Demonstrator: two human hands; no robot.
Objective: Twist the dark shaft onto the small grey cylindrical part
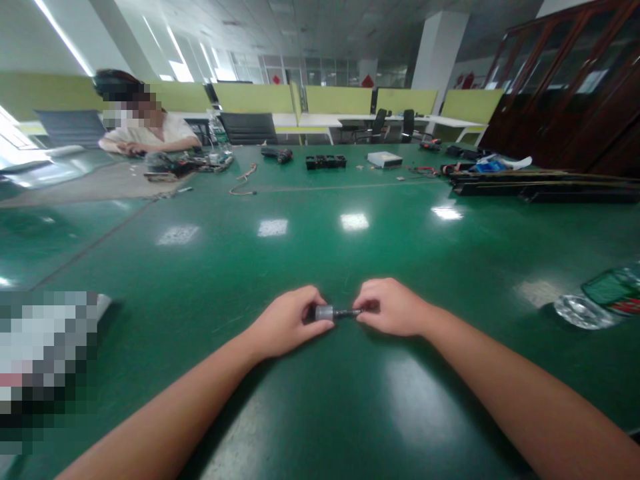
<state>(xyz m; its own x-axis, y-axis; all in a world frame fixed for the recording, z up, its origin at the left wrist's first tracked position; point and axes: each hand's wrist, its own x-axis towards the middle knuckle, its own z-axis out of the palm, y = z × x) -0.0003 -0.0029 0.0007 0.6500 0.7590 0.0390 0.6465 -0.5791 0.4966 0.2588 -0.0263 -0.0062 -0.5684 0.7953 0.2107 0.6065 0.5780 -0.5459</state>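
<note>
Just above the green table (310, 260), a small grey cylinder (325, 313) with a thin dark shaft (346, 313) lies crosswise between my two hands. My left hand (290, 320) is closed around the cylinder, thumb below and fingers above. The tip of the shaft is pinched between the thumb and fingers of my right hand (387, 307). Part of the cylinder is hidden in my left palm, and my right fingers cover the shaft's far end. Its exact kind is too small and blurred to make out.
A plastic bottle (613, 290) lies at the right edge, and a pixelated object (45, 353) at the left. Farther back are a black fan block (326, 162), a white box (385, 159), a cable (243, 192) and dark rails (540, 187). A person (150, 127) sits at the far left.
</note>
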